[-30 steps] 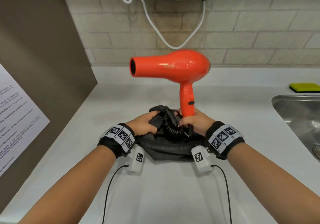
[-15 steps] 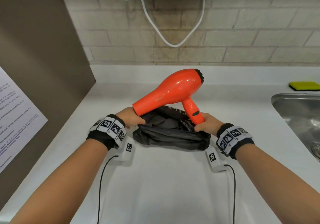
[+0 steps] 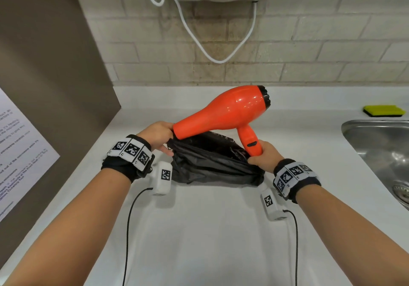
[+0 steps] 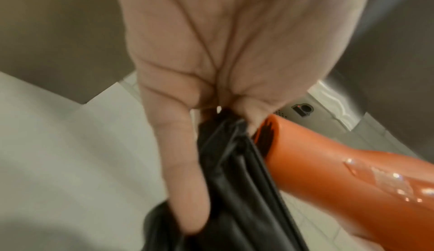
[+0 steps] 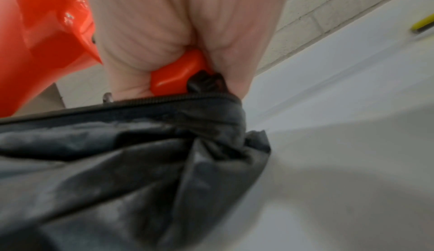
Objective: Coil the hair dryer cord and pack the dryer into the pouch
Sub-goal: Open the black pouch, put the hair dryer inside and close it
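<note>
The orange hair dryer (image 3: 230, 111) tilts over the open black pouch (image 3: 212, 166) on the white counter, its nozzle (image 4: 267, 136) down at the pouch's left end. My left hand (image 3: 158, 136) pinches the left edge of the pouch (image 4: 225, 143) beside the nozzle. My right hand (image 3: 263, 157) grips the bottom of the dryer's handle (image 5: 178, 76) at the pouch's right end (image 5: 211, 121). A bit of black cord (image 3: 238, 153) shows inside the pouch mouth; the rest is hidden.
A steel sink (image 3: 380, 153) lies at the right, with a yellow-green sponge (image 3: 384, 110) behind it. A brown panel with a printed sheet (image 3: 20, 153) stands at the left. A white cable (image 3: 212, 42) hangs on the brick wall under a wall unit.
The dryer went from upright above the pouch to tilted, nozzle down to the left. The coiled cord has dropped into the pouch. My hands moved apart to the pouch's two ends.
</note>
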`<state>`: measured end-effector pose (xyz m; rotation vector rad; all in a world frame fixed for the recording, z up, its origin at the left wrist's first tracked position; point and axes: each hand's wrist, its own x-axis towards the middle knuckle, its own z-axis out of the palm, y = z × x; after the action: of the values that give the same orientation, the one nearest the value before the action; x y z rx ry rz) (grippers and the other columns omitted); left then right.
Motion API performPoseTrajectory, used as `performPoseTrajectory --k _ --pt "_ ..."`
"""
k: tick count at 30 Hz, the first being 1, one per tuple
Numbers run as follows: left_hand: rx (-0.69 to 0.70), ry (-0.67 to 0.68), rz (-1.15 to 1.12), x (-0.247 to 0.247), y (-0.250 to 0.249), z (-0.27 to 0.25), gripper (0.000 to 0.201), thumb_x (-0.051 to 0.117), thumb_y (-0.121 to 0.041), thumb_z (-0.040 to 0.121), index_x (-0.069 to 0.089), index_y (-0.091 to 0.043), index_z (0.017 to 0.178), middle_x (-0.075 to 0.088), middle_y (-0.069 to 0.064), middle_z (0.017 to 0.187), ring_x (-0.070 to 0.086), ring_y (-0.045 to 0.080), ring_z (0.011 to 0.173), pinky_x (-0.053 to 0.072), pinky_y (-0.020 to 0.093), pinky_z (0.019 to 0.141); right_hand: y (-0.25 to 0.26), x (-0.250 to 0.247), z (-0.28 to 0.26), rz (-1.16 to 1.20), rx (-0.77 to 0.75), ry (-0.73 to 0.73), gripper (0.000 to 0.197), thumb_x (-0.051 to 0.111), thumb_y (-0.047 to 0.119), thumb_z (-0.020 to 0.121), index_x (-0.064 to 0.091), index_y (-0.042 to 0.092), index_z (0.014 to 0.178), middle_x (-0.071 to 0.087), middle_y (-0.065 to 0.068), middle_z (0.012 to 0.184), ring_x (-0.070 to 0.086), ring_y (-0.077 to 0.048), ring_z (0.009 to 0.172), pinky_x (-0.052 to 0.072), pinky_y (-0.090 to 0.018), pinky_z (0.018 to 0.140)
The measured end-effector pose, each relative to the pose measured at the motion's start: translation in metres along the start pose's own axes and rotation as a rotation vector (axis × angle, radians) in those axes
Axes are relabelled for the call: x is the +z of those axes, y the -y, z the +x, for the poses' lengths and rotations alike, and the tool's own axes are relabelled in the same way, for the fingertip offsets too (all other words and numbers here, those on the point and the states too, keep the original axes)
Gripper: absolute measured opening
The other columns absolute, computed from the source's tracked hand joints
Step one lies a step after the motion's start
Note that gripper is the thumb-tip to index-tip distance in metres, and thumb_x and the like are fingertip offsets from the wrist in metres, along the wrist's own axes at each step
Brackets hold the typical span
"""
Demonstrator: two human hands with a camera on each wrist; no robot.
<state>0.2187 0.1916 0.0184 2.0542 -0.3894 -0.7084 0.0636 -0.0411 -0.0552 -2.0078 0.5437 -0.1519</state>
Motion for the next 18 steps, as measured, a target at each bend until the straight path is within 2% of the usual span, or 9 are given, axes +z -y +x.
performPoseTrajectory --k 3,6,7,9,11,14,15,17,18 --pt "0.028 -0.054 -0.200 0.003 0.000 -0.004 0.035 0.034 0.006 0.090 0.062 -0.011 0.103 0.060 0.006 0.084 0.057 0.021 0.070 0.057 0.027 0.050 -0.001 -0.001 -0.001 -0.017 -0.015 -0.009 0.032 0.059 -0.012 0.071 0.050 0.019 0.067 0.052 -0.001 0.063 0.049 -0.015 0.059 0.040 -0.024 0.059" --pt "0.002 -0.055 -0.408 0.004 -0.001 -0.005 0.021 0.037 -0.011 0.092 0.052 -0.015 0.078 0.052 0.002 0.083 0.051 0.019 0.073 0.053 0.037 0.054 -0.004 -0.004 -0.001 -0.012 0.017 -0.007 0.023 0.058 -0.010 0.073 0.053 0.013 0.074 0.054 -0.003 0.068 0.051 -0.017 0.064 0.041 -0.024 0.060" --pt "0.005 -0.039 -0.421 0.005 -0.002 -0.004 0.022 0.038 -0.016 0.093 0.050 -0.016 0.076 0.050 0.001 0.081 0.049 0.018 0.071 0.047 0.034 0.057 -0.005 -0.004 -0.001 -0.005 0.026 -0.007 0.020 0.058 -0.010 0.073 0.055 0.009 0.079 0.055 -0.004 0.070 0.052 -0.019 0.067 0.043 -0.025 0.063" --pt "0.019 -0.010 -0.352 0.008 -0.001 -0.002 0.019 0.041 -0.024 0.096 0.056 -0.018 0.087 0.053 -0.001 0.078 0.049 0.012 0.068 0.041 0.026 0.059 -0.007 -0.006 -0.002 0.000 0.040 -0.013 0.020 0.058 -0.009 0.074 0.057 0.004 0.088 0.055 -0.007 0.073 0.052 -0.023 0.072 0.044 -0.027 0.064" --pt "0.037 -0.034 -0.278 0.011 0.000 -0.001 0.016 0.045 -0.026 0.095 0.060 -0.019 0.096 0.054 -0.003 0.074 0.047 0.009 0.061 0.038 0.018 0.050 -0.007 -0.007 -0.003 -0.004 0.040 -0.034 0.020 0.058 -0.009 0.073 0.057 0.003 0.089 0.056 -0.010 0.076 0.052 -0.024 0.072 0.043 -0.025 0.062" --pt "0.085 -0.126 -0.169 0.014 0.001 0.002 0.021 0.046 -0.012 0.093 0.065 -0.016 0.098 0.053 -0.001 0.076 0.041 0.011 0.057 0.033 0.011 0.036 -0.005 -0.008 -0.006 -0.040 0.008 -0.066 0.023 0.058 -0.009 0.072 0.055 0.011 0.082 0.055 -0.005 0.071 0.051 -0.020 0.067 0.041 -0.023 0.059" --pt "0.115 -0.170 -0.104 0.015 0.001 0.004 0.024 0.046 -0.007 0.092 0.065 -0.011 0.106 0.057 0.001 0.084 0.047 0.014 0.061 0.038 0.011 0.039 -0.004 -0.008 -0.007 -0.052 -0.001 -0.066 0.026 0.059 -0.009 0.072 0.054 0.015 0.080 0.055 -0.002 0.069 0.051 -0.017 0.065 0.040 -0.022 0.058" --pt "0.214 -0.287 0.104 0.017 0.002 0.006 0.034 0.047 0.002 0.087 0.063 -0.005 0.116 0.061 0.010 0.106 0.059 0.026 0.087 0.048 0.019 0.067 -0.001 -0.006 -0.009 -0.072 -0.020 -0.064 0.033 0.059 -0.010 0.071 0.053 0.022 0.076 0.054 0.003 0.068 0.051 -0.012 0.063 0.039 -0.021 0.057" --pt "0.266 -0.341 0.201 0.018 0.001 0.006 0.037 0.048 0.004 0.084 0.063 -0.005 0.117 0.060 0.013 0.112 0.058 0.029 0.100 0.045 0.021 0.080 0.001 -0.006 -0.010 -0.077 -0.030 -0.070 0.033 0.059 -0.010 0.071 0.054 0.023 0.077 0.055 0.004 0.068 0.051 -0.010 0.062 0.039 -0.020 0.057"
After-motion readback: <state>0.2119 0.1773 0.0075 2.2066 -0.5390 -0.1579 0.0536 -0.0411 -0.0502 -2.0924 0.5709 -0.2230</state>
